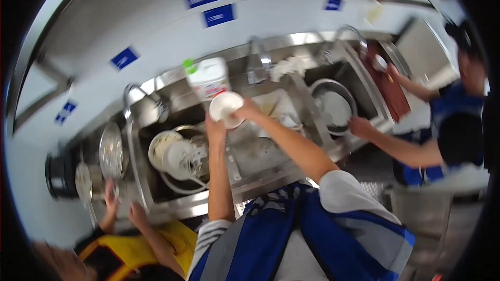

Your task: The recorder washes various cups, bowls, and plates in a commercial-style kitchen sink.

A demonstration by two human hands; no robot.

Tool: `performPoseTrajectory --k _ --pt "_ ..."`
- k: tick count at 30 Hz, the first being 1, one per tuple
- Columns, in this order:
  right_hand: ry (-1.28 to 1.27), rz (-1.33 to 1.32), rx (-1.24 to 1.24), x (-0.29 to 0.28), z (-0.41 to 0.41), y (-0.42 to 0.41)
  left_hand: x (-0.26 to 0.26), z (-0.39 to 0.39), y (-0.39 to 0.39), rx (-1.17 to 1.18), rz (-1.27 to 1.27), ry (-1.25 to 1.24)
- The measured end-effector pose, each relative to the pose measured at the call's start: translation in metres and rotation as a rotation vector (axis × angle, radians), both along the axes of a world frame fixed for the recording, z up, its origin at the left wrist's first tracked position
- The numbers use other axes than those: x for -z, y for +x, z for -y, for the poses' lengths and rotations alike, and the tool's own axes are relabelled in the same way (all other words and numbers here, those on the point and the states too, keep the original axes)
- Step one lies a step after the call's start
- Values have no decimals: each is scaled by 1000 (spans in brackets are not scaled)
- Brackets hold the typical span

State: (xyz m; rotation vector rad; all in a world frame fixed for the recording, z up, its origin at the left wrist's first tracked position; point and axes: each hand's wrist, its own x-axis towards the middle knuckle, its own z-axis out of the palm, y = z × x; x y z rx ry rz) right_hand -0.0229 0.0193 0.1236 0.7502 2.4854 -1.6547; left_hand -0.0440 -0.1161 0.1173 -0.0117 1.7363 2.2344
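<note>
A white bowl (225, 105) is held in both my hands over the stainless steel sink. My left hand (216, 130) grips its lower left rim. At its right side my right hand (247, 111) has its fingers at the rim and partly inside. Just behind the bowl stands a white plastic jug (211, 72) with a green cap and a printed label. To the left, the sink basin holds stacked dirty bowls and dishes (175, 156). Right of the bowl, a whitish tray (283, 103) with items on it lies in the middle basin.
Curved faucets (258, 60) line the back. A crumpled white cloth (289, 67) lies near them. In the right basin sits a metal pot (353, 101), touched by a co-worker's hand (360, 128). Another co-worker's hands (111, 199) are at left, near a metal strainer (111, 150) and black container (58, 175).
</note>
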Motion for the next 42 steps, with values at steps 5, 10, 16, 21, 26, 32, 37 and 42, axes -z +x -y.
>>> performPoseTrajectory --k 5,10,16,21,26,32,37,42 --pt "-762 110 260 38 1 58 51 -34 31 -79 -174 -138" --pt "-250 8 168 64 -56 99 77 -56 44 123 -40 -169" --pt "-198 142 243 81 -79 128 85 -91 74 331 -10 -241" --pt "-746 70 291 94 -90 133 78 -103 95 121 210 -404" --pt "-438 -43 192 98 -98 121 74 -95 94 -88 -216 -443" --pt "-304 27 94 86 -92 112 70 -95 72 128 -72 -746" --pt "-595 -13 168 87 -92 104 44 -106 65 315 27 -777" --pt "-684 -33 332 100 -105 101 31 -108 68 138 -347 -1058"
